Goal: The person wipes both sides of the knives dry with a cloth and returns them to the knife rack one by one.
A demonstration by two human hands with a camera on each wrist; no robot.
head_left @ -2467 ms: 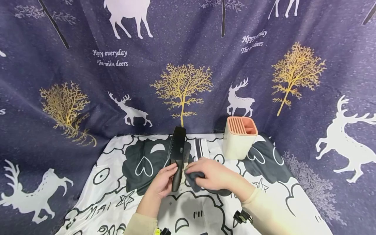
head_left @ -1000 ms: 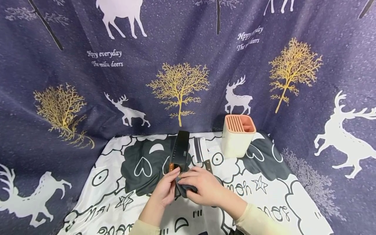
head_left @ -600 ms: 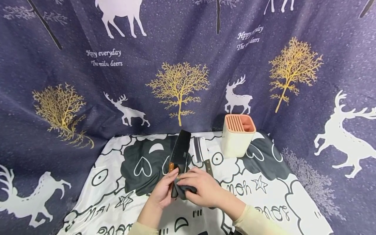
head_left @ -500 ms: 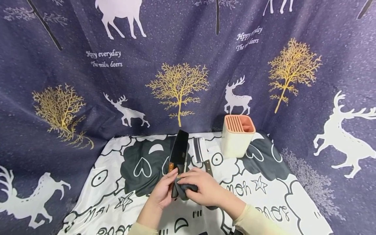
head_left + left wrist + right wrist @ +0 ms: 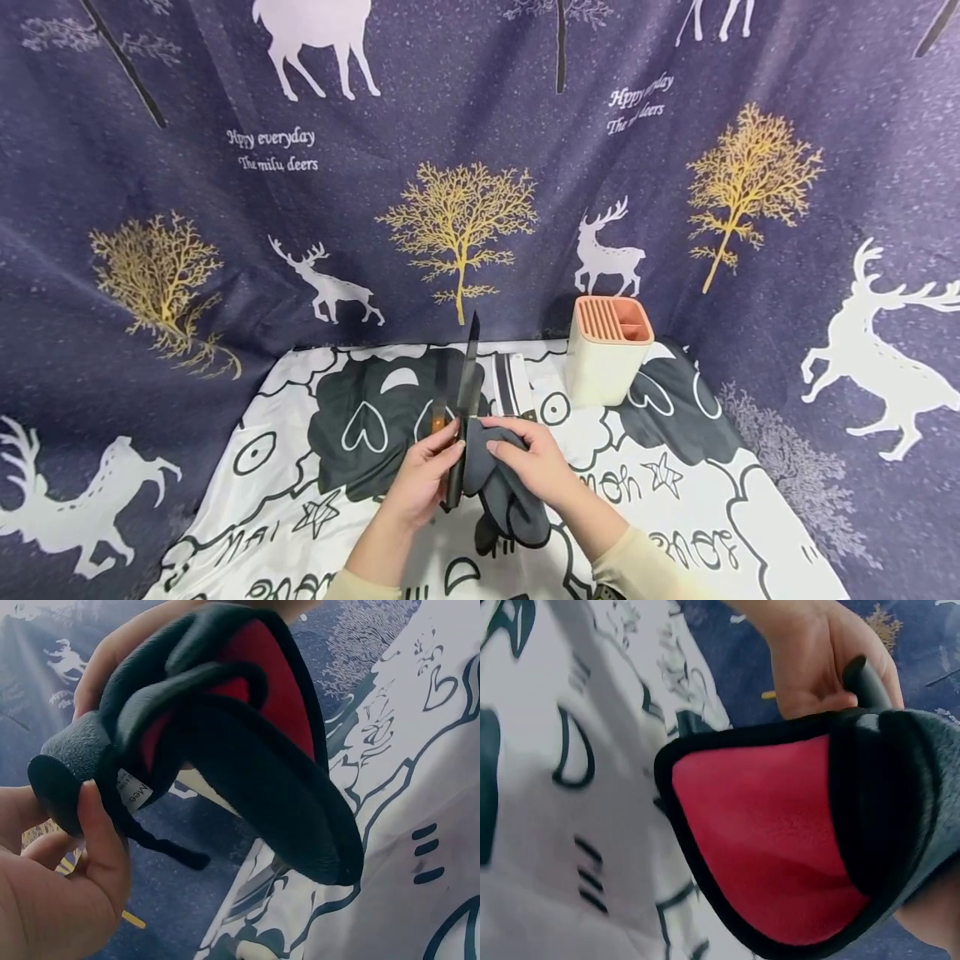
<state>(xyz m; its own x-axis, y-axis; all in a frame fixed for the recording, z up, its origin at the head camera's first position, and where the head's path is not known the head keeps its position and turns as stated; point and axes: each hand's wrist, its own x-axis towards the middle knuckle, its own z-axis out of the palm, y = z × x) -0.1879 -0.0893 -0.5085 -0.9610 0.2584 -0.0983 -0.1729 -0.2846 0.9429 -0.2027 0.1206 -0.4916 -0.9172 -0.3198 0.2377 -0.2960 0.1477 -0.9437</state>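
Note:
My left hand [image 5: 423, 473] grips a black kitchen knife [image 5: 471, 375] by its handle. In the head view the blade points away from me and shows as a narrow strip, tip up. The black handle [image 5: 866, 682] pokes out of that hand in the right wrist view. A dark grey cloth [image 5: 517, 500] with black edging hangs from my right hand [image 5: 543, 467], pinched between thumb and fingers beside the knife handle. Its red side [image 5: 765, 832] faces the right wrist camera. A white label [image 5: 135, 790] shows on the cloth in the left wrist view.
A cleaver [image 5: 519, 383] with a dark handle lies just beyond my right hand. The wooden handle [image 5: 437, 423] of another knife shows beyond my left hand. A cream knife block [image 5: 603, 358] with a slotted orange top stands at back right, before a patterned curtain [image 5: 360, 233].
The knife has turned from showing its broad black face to standing nearly edge-on. My right hand has shifted its grip, and the cloth, formerly bunched under the fingers, hangs down more openly.

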